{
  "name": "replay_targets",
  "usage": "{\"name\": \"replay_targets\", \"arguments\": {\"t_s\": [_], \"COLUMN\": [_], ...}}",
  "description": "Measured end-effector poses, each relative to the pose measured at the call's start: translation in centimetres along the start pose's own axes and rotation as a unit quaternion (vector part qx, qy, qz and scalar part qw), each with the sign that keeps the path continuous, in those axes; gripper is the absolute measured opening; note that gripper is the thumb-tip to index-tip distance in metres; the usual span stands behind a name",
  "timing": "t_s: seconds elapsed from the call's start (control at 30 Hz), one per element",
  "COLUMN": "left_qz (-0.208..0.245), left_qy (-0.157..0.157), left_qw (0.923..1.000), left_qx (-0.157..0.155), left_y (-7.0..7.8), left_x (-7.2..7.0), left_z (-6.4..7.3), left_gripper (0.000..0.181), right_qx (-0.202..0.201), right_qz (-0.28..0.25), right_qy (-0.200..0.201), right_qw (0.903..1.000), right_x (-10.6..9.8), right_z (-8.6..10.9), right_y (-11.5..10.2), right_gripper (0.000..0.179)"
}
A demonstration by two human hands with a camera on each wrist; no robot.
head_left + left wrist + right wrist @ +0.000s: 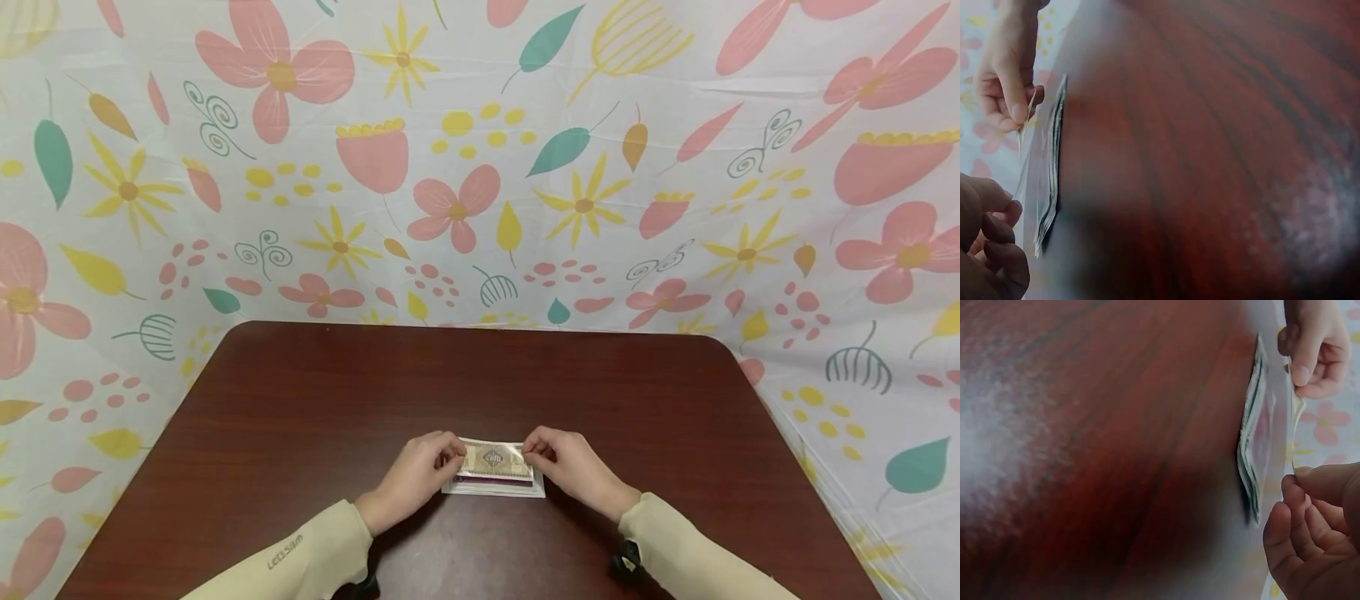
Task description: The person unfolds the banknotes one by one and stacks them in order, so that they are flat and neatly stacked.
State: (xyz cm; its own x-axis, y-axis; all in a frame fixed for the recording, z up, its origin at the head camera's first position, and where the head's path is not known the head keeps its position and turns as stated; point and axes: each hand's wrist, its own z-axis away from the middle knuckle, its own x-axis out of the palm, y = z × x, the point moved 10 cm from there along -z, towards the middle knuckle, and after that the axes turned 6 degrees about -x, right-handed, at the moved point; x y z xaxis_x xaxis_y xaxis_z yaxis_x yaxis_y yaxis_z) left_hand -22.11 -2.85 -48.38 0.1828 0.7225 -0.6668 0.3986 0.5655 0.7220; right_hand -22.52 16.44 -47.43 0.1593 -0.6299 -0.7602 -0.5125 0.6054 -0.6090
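Observation:
A yellowish patterned banknote [492, 459] with a dark ornate medallion at its centre is held up between both hands in the head view. My left hand [416, 475] pinches its left end between thumb and fingers. At the opposite end, my right hand [577, 467] pinches it the same way. Just below the note lies a thin stack of banknotes [498, 492] with pale edges and a purple strip showing. From the left wrist, the stack [1054, 162] appears edge-on on the table, its layers slightly fanned. Clear, shiny film [1263, 434] shows beside the stack in the right wrist view.
The dark reddish-brown wooden table [337, 392] has rounded far corners. Behind it and along both sides hangs a white cloth [465, 100] with flowers and leaves. Dark straps [626, 562] sit at the wrists, by the cream sleeves [690, 542].

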Motion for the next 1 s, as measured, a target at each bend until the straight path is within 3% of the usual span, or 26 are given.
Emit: {"name": "replay_targets", "arguments": {"t_s": [0.3, 0.5, 0.8, 1.0], "left_qz": [-0.073, -0.113, -0.141, -0.183], "left_qy": [-0.014, -0.017, -0.033, -0.017], "left_qw": [0.9972, 0.9932, 0.9888, 0.9821], "left_qx": [0.005, 0.020, 0.035, 0.038], "left_y": [0.0, 0.2, 0.9, 1.0], "left_x": [0.8, 1.0, 1.1, 0.9], "left_z": [0.6, 0.8, 0.5, 0.5], "left_gripper": [0.006, 0.005, 0.006, 0.008], "right_qx": [-0.003, -0.010, 0.004, 0.023], "right_qz": [0.019, 0.034, 0.046, 0.075], "right_qy": [-0.030, -0.030, -0.036, -0.034], "right_qw": [0.9994, 0.9989, 0.9983, 0.9964], "right_x": [1.6, 1.9, 2.2, 2.2], "right_z": [0.0, -0.1, -0.1, 0.2], "right_y": [-0.1, -0.3, -0.5, -0.5], "right_gripper": [0.011, 0.012, 0.007, 0.008]}}
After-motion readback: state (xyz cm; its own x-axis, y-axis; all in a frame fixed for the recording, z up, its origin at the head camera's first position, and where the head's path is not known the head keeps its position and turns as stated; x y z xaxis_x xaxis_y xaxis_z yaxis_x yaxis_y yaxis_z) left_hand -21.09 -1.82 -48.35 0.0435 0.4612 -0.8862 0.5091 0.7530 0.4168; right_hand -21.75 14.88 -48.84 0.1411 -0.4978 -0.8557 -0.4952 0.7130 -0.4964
